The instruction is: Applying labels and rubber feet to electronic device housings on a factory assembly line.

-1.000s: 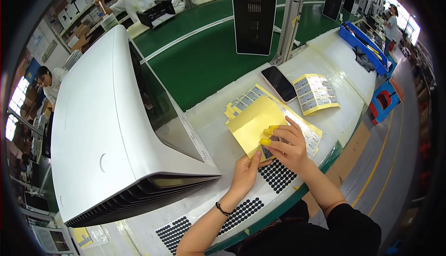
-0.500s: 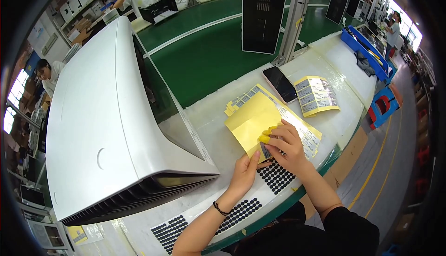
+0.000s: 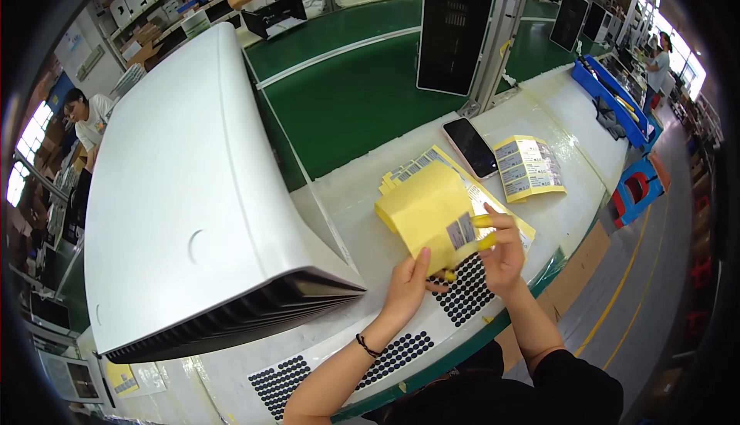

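Note:
My left hand (image 3: 407,286) is closed on the lower edge of a yellow label sheet (image 3: 428,205), thumb on top. The sheet is curled, showing mostly bare yellow backing with a few grey-and-white labels (image 3: 461,230) near its right edge. Yellow finger cots cover some of my fingertips. At that right edge my right hand (image 3: 505,255) has its fingers bent, with a pale, blurred label strip (image 3: 465,253) at the fingertips, apparently pinched and partly lifted from the backing. More label sheets (image 3: 505,217) lie in a pile underneath.
A large white casing with a black grille (image 3: 177,178) stands at left. Beyond the pile are a phone (image 3: 470,147) and another label sheet (image 3: 530,167). Sheets of black dots (image 3: 466,294) lie near the table edge. A black-fronted unit (image 3: 455,32) stands on the green belt (image 3: 347,117).
My right hand has drawn away to the right from the sheet's face, uncovering labels and a pale strip at its fingertips. The white casing has shifted slightly right in view and turned.

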A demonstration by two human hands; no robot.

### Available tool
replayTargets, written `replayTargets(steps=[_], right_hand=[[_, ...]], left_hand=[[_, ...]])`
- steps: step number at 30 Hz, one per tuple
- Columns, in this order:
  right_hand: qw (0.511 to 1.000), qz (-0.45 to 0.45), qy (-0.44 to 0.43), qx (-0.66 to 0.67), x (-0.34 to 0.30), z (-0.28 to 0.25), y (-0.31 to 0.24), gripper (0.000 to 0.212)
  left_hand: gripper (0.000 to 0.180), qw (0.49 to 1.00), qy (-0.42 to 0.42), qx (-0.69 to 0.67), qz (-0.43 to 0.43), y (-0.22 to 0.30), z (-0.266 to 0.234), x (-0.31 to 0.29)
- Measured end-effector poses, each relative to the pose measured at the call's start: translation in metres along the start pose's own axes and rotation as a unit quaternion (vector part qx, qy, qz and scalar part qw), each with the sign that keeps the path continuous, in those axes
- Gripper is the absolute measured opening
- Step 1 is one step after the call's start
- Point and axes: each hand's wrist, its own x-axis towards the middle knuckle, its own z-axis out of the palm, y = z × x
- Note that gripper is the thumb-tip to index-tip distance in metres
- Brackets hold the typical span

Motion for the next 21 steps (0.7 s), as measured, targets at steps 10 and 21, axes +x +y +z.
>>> replayTargets(steps=[10, 21], right_hand=[[0.998, -0.044, 0.036, 0.028, 0.045, -0.030, -0.030, 0.007], [0.970, -0.195, 0.017, 0.147, 0.162, 0.002, -0.076, 0.015]], left_hand=[[0.037, 0.756, 0.070, 0.649, 0.046, 0.077, 0.020, -0.042], [0.047, 0.438, 0.558, 0.444, 0.548, 0.217, -0.029, -0.163]])
